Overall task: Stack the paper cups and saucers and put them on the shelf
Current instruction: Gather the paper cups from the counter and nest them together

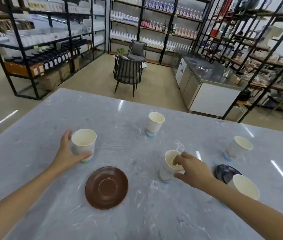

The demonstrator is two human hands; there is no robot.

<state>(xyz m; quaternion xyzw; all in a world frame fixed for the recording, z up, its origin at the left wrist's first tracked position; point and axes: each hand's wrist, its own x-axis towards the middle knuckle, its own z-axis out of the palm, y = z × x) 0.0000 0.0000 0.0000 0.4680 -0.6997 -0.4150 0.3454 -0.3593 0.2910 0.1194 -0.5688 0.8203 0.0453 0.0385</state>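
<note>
Several white paper cups stand on a grey marble table (pixel 137 213). My left hand (pixel 68 153) wraps around the left cup (pixel 84 143), which rests on the table. My right hand (pixel 192 168) pinches the rim of the middle cup (pixel 169 168), fingers over its top edge. Other cups stand at the back centre (pixel 155 123), at the right (pixel 239 148) and at the near right (pixel 245 187). A brown saucer (pixel 107 187) lies between my arms. A dark saucer (pixel 226 172) lies at the right, partly hidden by the near right cup.
Black metal shelves (pixel 38 44) filled with bottles line the room beyond the table. Two dark chairs (pixel 127 71) stand on the floor past the table's far edge. A steel counter (pixel 206 87) sits at the right, with another shelf rack (pixel 267 58) behind it.
</note>
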